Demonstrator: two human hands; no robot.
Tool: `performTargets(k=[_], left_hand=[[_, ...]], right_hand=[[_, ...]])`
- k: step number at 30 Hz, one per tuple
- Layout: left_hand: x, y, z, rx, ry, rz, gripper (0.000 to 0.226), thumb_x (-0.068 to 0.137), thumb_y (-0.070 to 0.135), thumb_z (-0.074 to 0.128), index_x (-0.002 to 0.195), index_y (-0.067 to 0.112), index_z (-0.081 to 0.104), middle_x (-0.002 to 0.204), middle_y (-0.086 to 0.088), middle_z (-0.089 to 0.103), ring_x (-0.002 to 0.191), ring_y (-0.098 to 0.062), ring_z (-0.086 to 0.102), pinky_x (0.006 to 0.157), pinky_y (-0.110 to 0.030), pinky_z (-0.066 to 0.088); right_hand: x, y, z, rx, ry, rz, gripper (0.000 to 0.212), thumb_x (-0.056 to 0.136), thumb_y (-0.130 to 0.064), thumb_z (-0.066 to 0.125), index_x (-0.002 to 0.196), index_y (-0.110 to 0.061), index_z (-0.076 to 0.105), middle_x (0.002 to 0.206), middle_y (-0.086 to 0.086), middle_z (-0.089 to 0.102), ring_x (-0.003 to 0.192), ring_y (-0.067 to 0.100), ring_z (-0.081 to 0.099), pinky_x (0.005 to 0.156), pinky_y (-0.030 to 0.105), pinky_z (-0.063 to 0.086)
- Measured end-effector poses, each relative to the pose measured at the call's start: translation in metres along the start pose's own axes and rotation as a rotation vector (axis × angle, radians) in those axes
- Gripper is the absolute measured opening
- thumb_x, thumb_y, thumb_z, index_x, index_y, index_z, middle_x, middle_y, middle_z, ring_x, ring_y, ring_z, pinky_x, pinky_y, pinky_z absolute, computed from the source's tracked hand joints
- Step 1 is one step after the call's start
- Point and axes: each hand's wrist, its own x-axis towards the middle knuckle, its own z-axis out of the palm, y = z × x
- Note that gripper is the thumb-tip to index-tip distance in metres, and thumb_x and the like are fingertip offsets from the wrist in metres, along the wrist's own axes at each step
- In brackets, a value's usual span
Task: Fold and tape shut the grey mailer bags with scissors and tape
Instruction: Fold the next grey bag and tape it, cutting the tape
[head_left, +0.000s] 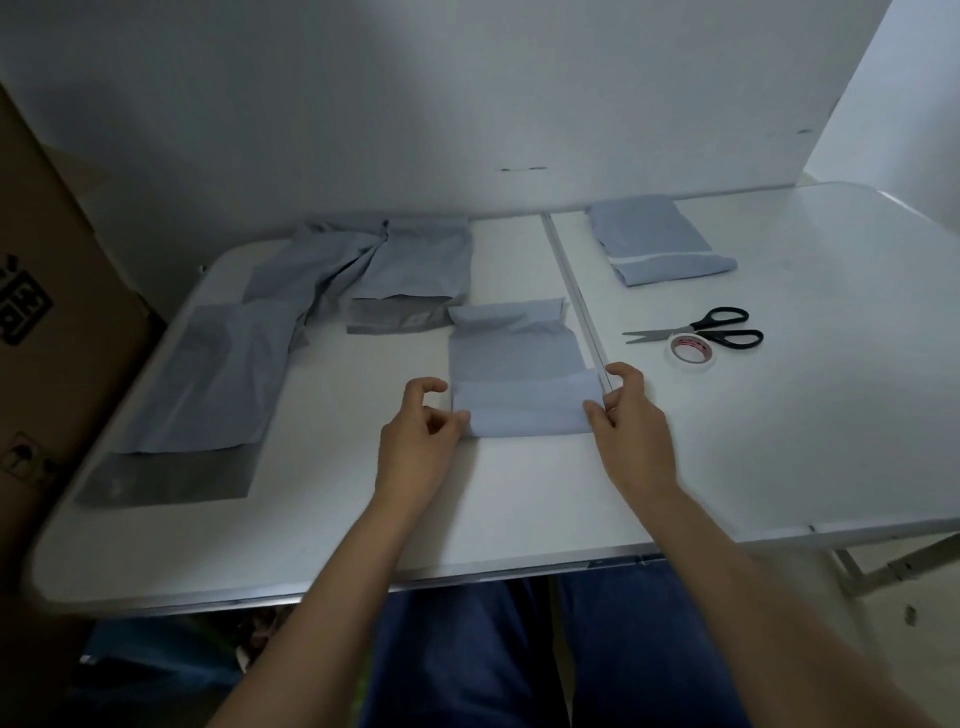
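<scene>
On the white bench (519, 493), head view: the mailer bag (519, 384) being folded lies mid-bench w/ its right edge along the centre seam (571, 296), bare surface between it and the near edge; left hand (418, 431) pinches its near-left corner, right hand (626, 410) pinches the near-right corner, bag spanning betw. both grips. Unfolded bags (249, 353) sit far left, a folded bag (657, 241) far right, scissors (711, 330) and tape roll (691, 351) touching, right of the seam, w/ open room beyond.

Makeshift packing room: folding table (779, 415), cardboard box (47, 312)
</scene>
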Motion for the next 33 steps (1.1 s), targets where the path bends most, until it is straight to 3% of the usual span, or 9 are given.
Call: performTargets(k=[2,4,7,17,21,26,30,33], left_hand=[[-0.003,0.0,0.004,0.02,0.022,0.026,0.014,0.091,0.031,0.061,0.104,0.033,0.054,0.081,0.011,0.067,0.072,0.002,0.058,0.059,-0.009,0.04],[-0.005,-0.002,0.008,0.072,0.043,0.048,0.004,0.09,0.029,0.061,0.093,0.031,0.061,0.08,0.013,0.065,0.075,0.0,0.058,0.068,-0.018,0.045],[-0.004,-0.008,0.01,0.208,0.065,0.114,0.007,0.088,0.021,0.061,0.087,0.027,0.065,0.078,0.012,0.061,0.078,-0.008,0.055,0.076,-0.031,0.047],[-0.007,-0.018,0.011,0.224,0.056,0.164,0.021,0.093,0.022,0.057,0.106,0.034,0.069,0.082,0.011,0.058,0.085,-0.01,0.054,0.085,-0.032,0.046],[-0.006,-0.023,0.012,0.259,0.053,0.183,0.024,0.095,0.022,0.056,0.11,0.034,0.069,0.084,0.011,0.052,0.088,-0.013,0.052,0.086,-0.032,0.044],[-0.001,-0.032,0.012,0.466,0.073,0.444,0.032,0.088,0.01,0.062,0.112,0.031,0.069,0.12,0.008,0.056,0.112,-0.016,0.043,0.083,-0.033,0.035],[0.007,-0.036,0.01,0.494,-0.045,0.52,0.039,0.087,0.005,0.059,0.118,0.028,0.066,0.126,0.011,0.06,0.121,-0.015,0.046,0.089,-0.034,0.03],[0.013,-0.041,0.009,0.471,-0.065,0.52,0.036,0.089,0.009,0.06,0.118,0.03,0.067,0.126,0.011,0.06,0.119,-0.015,0.052,0.094,-0.04,0.039]], right_hand=[[0.001,-0.001,0.001,-0.043,0.006,-0.021,0.043,0.095,-0.015,0.056,0.135,-0.015,0.04,0.073,-0.003,0.055,0.066,0.019,0.057,0.062,0.035,0.048],[0.003,-0.001,0.002,-0.088,0.009,-0.044,0.04,0.095,-0.016,0.056,0.133,-0.017,0.042,0.071,-0.004,0.054,0.065,0.02,0.057,0.062,0.036,0.048],[0.005,0.001,0.004,-0.136,0.016,-0.058,0.038,0.093,-0.017,0.058,0.129,-0.017,0.046,0.075,-0.003,0.055,0.069,0.019,0.057,0.063,0.035,0.048],[0.004,0.004,0.008,-0.218,0.026,-0.1,0.032,0.094,-0.016,0.058,0.125,-0.011,0.052,0.096,0.006,0.061,0.085,0.026,0.059,0.079,0.046,0.049],[0.004,0.01,0.011,-0.281,0.06,-0.147,0.029,0.093,-0.007,0.055,0.122,-0.007,0.055,0.103,0.012,0.059,0.088,0.031,0.059,0.076,0.048,0.05],[0.005,0.012,0.013,-0.366,0.094,-0.191,0.037,0.087,0.007,0.055,0.121,-0.006,0.056,0.105,0.015,0.054,0.085,0.031,0.056,0.069,0.045,0.051],[0.004,0.005,0.009,-0.358,0.116,-0.226,0.05,0.076,0.019,0.056,0.119,-0.006,0.059,0.11,0.015,0.052,0.094,0.03,0.053,0.077,0.041,0.05],[0.003,-0.02,0.011,-0.203,0.004,-0.405,0.033,0.082,0.013,0.054,0.106,-0.006,0.067,0.106,0.012,0.058,0.095,0.026,0.055,0.085,0.029,0.045]])
